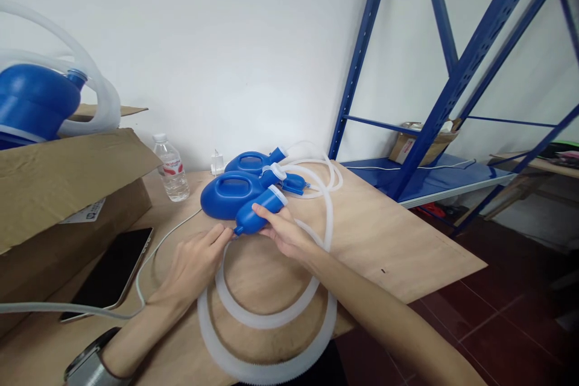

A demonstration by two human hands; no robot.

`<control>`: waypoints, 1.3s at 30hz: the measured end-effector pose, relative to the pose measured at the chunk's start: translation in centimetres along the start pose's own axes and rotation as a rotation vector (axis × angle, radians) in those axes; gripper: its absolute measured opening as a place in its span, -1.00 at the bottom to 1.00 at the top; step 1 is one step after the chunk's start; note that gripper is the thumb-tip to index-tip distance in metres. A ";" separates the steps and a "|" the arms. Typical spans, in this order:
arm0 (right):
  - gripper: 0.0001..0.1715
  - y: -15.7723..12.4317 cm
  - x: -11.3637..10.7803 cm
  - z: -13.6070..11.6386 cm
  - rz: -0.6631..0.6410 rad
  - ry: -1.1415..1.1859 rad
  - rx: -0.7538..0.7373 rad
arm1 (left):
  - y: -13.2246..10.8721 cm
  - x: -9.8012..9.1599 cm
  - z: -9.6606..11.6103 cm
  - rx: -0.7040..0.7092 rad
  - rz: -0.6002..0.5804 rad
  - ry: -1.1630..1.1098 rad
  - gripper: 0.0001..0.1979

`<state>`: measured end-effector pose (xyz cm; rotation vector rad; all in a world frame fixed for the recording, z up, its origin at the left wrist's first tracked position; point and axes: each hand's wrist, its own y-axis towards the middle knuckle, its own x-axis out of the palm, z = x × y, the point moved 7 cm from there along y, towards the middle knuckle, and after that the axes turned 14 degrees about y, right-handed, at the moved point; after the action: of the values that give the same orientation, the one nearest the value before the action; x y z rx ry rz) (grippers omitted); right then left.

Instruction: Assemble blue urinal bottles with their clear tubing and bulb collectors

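My right hand is closed around a blue plastic urinal cup with a white rim, its thumb on top. The cup tilts, its narrow nozzle pointing down and left. At that nozzle my left hand pinches the end of a translucent corrugated hose; the fingers hide the joint itself. The hose lies in loops on the table under both hands. Just behind the cup rests a blue urinal bottle with a handle and a white-capped neck. Another blue bottle and a smaller blue cup lie beyond it.
An open cardboard box at left holds a blue bottle and hose. Near it are a water bottle, a tablet and a white cable. Blue metal shelving stands right of the wooden table.
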<state>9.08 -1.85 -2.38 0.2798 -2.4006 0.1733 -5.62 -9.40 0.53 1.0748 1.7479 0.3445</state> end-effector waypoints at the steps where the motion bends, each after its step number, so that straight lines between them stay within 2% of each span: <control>1: -0.18 -0.2 0.2 0.4 -0.003 0.018 0.036 | 0.1 -0.4 0.2 0.033 0.029 0.018 -0.68; 3: -0.20 -0.4 0.6 0.7 -0.007 0.050 0.061 | 0.4 -1.1 0.5 0.080 0.073 0.055 -0.69; 6: -0.24 -0.4 0.8 0.0 0.015 0.051 -0.019 | 0.9 -1.5 0.2 0.038 0.080 0.109 -0.74; 9: -0.21 0.0 0.5 -0.5 0.033 0.023 -0.068 | 1.0 -1.2 -0.2 -0.026 0.058 0.113 -0.76; 12: -0.17 0.3 -0.1 -0.3 0.051 0.013 -0.046 | 0.8 -0.5 -0.3 -0.064 0.019 0.051 -0.77; 17: -0.19 0.3 0.0 -0.6 0.024 -0.014 -0.075 | 0.5 0.7 -1.0 -0.161 -0.049 -0.169 -0.73; 21: -0.22 0.4 0.1 -1.1 0.020 -0.059 -0.098 | 0.7 1.9 -1.4 -0.230 -0.136 -0.475 -0.72; 25: -0.20 0.8 -0.2 -1.2 0.007 -0.096 -0.097 | 1.3 2.2 -1.7 -0.280 -0.225 -0.751 -0.66; 29: -0.19 0.9 -0.2 -1.4 -0.021 -0.125 -0.100 | 1.6 2.5 -1.3 -0.310 -0.372 -0.986 -0.57; 34: -0.27 0.9 0.0 -1.7 -0.044 -0.105 -0.125 | 0.6 4.0 0.4 -0.403 -0.598 -1.336 -0.49; 36: -0.27 0.9 0.1 -1.5 -0.062 -0.098 -0.112 | 0.4 4.2 0.7 -0.415 -0.601 -1.352 -0.48; 39: -0.24 1.0 -0.1 -1.2 -0.039 -0.126 -0.084 | 0.8 3.6 0.1 -0.379 -0.477 -1.175 -0.53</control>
<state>9.66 -0.62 -1.61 0.3061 -2.5181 0.0378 -5.45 -6.10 -1.15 0.3716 0.7628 -0.2376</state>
